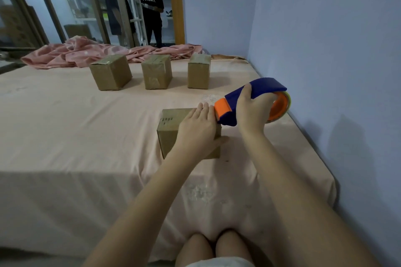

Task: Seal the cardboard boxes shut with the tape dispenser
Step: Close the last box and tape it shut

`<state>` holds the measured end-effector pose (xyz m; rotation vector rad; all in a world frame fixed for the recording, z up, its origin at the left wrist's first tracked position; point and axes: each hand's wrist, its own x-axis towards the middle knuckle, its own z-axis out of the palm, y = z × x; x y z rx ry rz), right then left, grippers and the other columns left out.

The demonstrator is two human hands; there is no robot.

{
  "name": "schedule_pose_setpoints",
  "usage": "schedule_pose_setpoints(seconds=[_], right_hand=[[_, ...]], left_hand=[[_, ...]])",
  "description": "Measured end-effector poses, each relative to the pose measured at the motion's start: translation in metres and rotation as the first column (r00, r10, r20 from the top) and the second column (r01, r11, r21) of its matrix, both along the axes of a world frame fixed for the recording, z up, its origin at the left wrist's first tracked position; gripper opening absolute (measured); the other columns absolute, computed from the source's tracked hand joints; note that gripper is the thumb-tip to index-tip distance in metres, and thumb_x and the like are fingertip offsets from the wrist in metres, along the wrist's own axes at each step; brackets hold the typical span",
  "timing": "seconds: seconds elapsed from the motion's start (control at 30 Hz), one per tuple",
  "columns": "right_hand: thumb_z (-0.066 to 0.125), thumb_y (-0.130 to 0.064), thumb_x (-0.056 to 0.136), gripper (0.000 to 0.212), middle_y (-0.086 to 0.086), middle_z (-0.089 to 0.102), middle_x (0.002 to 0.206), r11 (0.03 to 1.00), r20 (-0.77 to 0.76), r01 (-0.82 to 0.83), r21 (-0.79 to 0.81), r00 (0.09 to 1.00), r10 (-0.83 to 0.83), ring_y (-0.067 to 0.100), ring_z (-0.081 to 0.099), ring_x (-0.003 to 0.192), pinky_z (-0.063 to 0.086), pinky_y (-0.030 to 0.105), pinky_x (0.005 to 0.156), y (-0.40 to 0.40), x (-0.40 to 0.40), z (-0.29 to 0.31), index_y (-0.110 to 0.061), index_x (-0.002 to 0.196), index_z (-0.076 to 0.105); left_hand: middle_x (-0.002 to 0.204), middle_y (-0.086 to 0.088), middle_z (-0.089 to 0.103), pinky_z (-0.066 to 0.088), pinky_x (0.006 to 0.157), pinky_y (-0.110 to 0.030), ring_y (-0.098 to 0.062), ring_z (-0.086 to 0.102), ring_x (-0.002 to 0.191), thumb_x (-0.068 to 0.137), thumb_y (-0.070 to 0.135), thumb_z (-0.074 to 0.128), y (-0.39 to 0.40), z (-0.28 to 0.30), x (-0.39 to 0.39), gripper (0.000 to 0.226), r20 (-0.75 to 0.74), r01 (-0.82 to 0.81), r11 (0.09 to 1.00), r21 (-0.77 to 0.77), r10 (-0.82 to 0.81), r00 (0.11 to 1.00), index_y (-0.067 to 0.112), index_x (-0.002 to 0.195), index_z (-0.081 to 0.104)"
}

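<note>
Right now the left hand (198, 130) lies flat, fingers straight and together, on top of the small brown cardboard box (171, 134) that sits nearest on the pale pink bed sheet (76, 125), its thumb hanging over the box's near right edge. Just to the right, the right hand (252, 110) grips the blue plastic tape dispenser with an orange front flap and orange roll hub (256, 98), fingers curled around its body; the orange flap touches the far right corner of the box top, right beside the left fingertips. Farther away on the sheet three more brown cardboard boxes stand in a row, well apart from the near one: a left box (110, 72), a middle box (156, 74) with shiny tape showing on its top and front, and a right box (199, 71). Behind them lies a crumpled pink spotted blanket (86, 53), and beyond it a person in a black T-shirt (151, 4) stands in a doorway, while a pale blue wall (325, 28) runs along the right
</note>
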<state>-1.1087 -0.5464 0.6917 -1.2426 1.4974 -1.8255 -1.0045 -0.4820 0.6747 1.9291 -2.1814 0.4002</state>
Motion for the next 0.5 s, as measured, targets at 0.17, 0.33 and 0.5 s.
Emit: schedule_pose_setpoints(seconds=[0.17, 0.33, 0.5], right_hand=[[0.058, -0.024, 0.090, 0.025, -0.009, 0.055, 0.084, 0.996, 0.194, -0.020, 0.084, 0.981, 0.004, 0.008, 0.056, 0.071, 0.039, 0.013, 0.050, -0.008, -0.012, 0.010, -0.010, 0.107, 0.046], [0.057, -0.019, 0.088, 0.018, 0.001, 0.062, 0.088, 0.994, 0.302, -0.050, 0.093, 0.953, 0.020, 0.009, 0.059, 0.068, 0.041, 0.015, 0.050, -0.009, -0.015, 0.025, -0.008, 0.101, 0.052], [0.055, -0.018, 0.088, 0.018, -0.001, 0.060, 0.088, 0.995, 0.285, -0.039, 0.090, 0.958, 0.011, 0.010, 0.058, 0.070, 0.040, 0.016, 0.050, -0.006, -0.013, 0.037, -0.009, 0.103, 0.051]], left_hand=[[0.156, -0.015, 0.017, 0.010, 0.116, -0.032, -0.025, 0.012, 0.145, 0.090, 0.060, 0.042, 0.003, -0.007, 0.002, 0.084, -0.027, 0.021, 0.996, -0.090, -0.023, 0.999, 0.005, 0.148, 0.017], [0.156, -0.014, 0.016, 0.010, 0.116, -0.032, -0.025, 0.012, 0.145, 0.090, 0.060, 0.043, 0.003, -0.008, 0.001, 0.083, -0.044, 0.014, 0.995, -0.094, -0.018, 0.999, 0.006, 0.148, 0.018], [0.156, -0.014, 0.019, 0.011, 0.116, -0.031, -0.024, 0.014, 0.145, 0.088, 0.060, 0.048, 0.002, -0.008, 0.003, 0.083, -0.071, 0.029, 0.993, -0.114, -0.037, 0.997, 0.006, 0.146, 0.022]])
